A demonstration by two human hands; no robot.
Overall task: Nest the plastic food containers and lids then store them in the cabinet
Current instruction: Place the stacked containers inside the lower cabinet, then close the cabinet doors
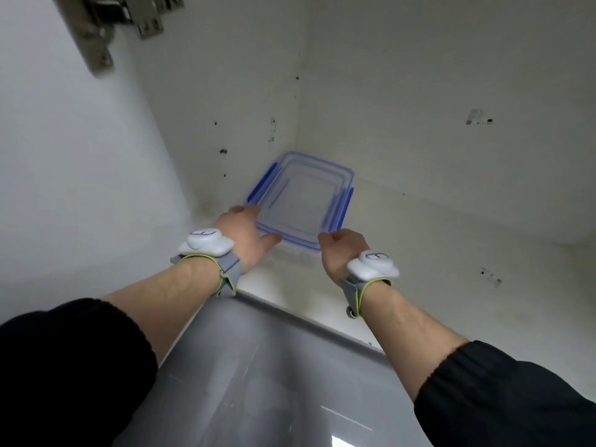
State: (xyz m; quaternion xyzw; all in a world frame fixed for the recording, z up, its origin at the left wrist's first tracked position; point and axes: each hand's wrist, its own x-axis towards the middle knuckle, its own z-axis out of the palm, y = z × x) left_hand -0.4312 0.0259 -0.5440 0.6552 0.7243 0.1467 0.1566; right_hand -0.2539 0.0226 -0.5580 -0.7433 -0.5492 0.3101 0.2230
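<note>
Clear container (303, 201) with blue-edged lids, nothing else visible inside, on the cabinet shelf (419, 227) — left hand (245, 237) and right hand (342, 250) grasp its near edge.

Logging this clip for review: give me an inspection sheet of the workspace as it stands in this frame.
Surface: white cabinet shelf, scuffed, dark specks on the walls.
Job's things: clear container stack with blue-trimmed lids, in the back left corner.
Clutter: nothing seen.
Grippers: left hand at the stack's near left corner; right hand at its near right corner; grip cannot be told.
Cables: nothing seen; a white sensor band on each wrist.
Surroundings: metal door hinge upper left, grey counter below.
</note>
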